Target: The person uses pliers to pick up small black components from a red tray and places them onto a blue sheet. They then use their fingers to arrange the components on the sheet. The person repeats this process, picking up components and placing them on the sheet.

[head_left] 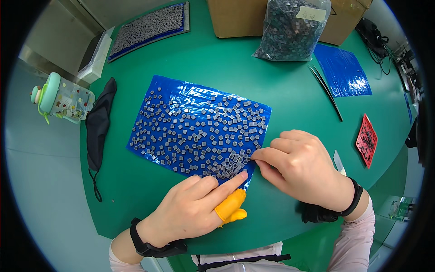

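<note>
A blue adhesive-looking sheet [165, 84] lies on the table, scattered with many small grey square chips [195, 136]. The chips crowd together near its lower right corner. My left hand [190, 208] reaches over the near edge, its index finger stretched out with the tip on the sheet's lower right corner, beside the crowded chips. Yellow finger cots [231, 205] cover other fingers of this hand, which are partly hidden. At the sheet's right edge, my right hand [297, 165] is closed in a pinch, its fingertips beside the chips. Whatever lies between those fingertips is too small to make out.
Black tweezers [327, 93] lie right of the sheet, near another blue sheet [344, 72] and a red tray [366, 141] of small dark pieces. A filled plastic bag [292, 34] and cardboard box [238, 18] stand behind. Leftward are a chip-covered panel [149, 29], black pouch [99, 124] and bottle [68, 102].
</note>
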{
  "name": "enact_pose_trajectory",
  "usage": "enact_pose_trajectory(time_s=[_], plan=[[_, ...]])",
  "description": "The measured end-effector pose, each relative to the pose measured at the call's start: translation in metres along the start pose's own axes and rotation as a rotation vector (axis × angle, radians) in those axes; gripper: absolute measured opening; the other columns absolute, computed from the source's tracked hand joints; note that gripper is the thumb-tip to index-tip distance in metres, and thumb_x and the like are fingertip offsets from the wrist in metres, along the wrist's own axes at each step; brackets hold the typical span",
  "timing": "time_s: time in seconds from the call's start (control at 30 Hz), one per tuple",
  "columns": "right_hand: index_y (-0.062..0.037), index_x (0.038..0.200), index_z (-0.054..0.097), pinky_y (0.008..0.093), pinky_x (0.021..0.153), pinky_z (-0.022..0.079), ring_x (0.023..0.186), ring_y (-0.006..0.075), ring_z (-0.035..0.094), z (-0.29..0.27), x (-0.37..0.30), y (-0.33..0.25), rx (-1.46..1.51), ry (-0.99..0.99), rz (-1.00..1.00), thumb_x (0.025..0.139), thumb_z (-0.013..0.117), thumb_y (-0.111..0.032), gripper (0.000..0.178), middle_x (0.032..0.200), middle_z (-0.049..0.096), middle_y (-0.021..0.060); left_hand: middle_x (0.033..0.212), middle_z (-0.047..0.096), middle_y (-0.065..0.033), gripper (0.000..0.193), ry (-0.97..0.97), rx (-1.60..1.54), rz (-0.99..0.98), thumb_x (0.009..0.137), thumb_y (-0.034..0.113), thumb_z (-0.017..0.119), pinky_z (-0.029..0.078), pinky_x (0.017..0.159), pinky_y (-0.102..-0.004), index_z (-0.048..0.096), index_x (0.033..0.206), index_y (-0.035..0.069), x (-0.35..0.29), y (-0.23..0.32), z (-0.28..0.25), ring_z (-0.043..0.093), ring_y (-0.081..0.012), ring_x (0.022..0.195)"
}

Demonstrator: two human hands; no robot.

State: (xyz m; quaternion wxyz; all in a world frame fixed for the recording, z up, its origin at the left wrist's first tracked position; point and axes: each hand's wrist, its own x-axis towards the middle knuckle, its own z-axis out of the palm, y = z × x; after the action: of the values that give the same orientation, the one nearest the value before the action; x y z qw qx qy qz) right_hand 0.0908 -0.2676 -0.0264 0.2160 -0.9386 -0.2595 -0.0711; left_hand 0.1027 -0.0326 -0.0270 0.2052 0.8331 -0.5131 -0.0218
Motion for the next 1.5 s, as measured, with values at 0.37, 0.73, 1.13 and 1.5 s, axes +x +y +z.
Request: enact_pose_trajectory(time_s=[0.37,0.73,1.13,1.5], plan=[[-0.0050,0.068,0.057,0.0362,0.060,0.047,0.061,0.0236,0.057,-0.001,0.001,-0.001,0.005,-0.009,-0.001,0.074,0.068,-0.008,0.014,0.062,0.054,0.0065,0.120,0.068,0.0038,0.024,0.037,0.041,0.032,0.079,0.035,0.074,0.039,0.056,-0.0251,0.072,0.089,0.014,-0.003,-0.001,0.001,0.049,-0.0119,0.068],[-0.0045,0.086,0.072,0.0338,0.061,0.048,0.064,0.0209,0.059,-0.004,-0.001,-0.003,-0.024,-0.029,-0.026,0.075,0.071,-0.012,0.013,0.063,0.056,0.0044,0.121,0.068,0.0016,0.022,0.053,0.046,0.105,0.079,0.035,0.074,0.039,0.054,-0.0245,0.071,0.085,0.014,-0.004,-0.005,0.003,0.049,-0.0115,0.068],[-0.0051,0.071,0.062,0.0356,0.060,0.048,0.062,0.0227,0.058,-0.003,0.000,-0.003,-0.009,-0.001,-0.005,0.075,0.069,-0.009,0.009,0.062,0.055,0.0055,0.113,0.070,0.0023,0.023,0.079,0.057,0.143,0.077,0.034,0.075,0.035,0.051,-0.0245,0.074,0.087,0.013,-0.004,-0.005,0.000,0.048,-0.0101,0.064],[-0.0052,0.067,0.058,0.0362,0.059,0.047,0.060,0.0228,0.057,-0.003,0.000,-0.003,-0.001,-0.039,-0.008,0.075,0.068,-0.008,0.013,0.060,0.053,0.0058,0.087,0.070,0.0031,0.031,0.085,0.044,0.238,0.064,0.026,0.074,0.030,0.047,-0.0237,0.077,0.090,0.008,-0.008,-0.004,-0.001,0.045,-0.0078,0.057]])
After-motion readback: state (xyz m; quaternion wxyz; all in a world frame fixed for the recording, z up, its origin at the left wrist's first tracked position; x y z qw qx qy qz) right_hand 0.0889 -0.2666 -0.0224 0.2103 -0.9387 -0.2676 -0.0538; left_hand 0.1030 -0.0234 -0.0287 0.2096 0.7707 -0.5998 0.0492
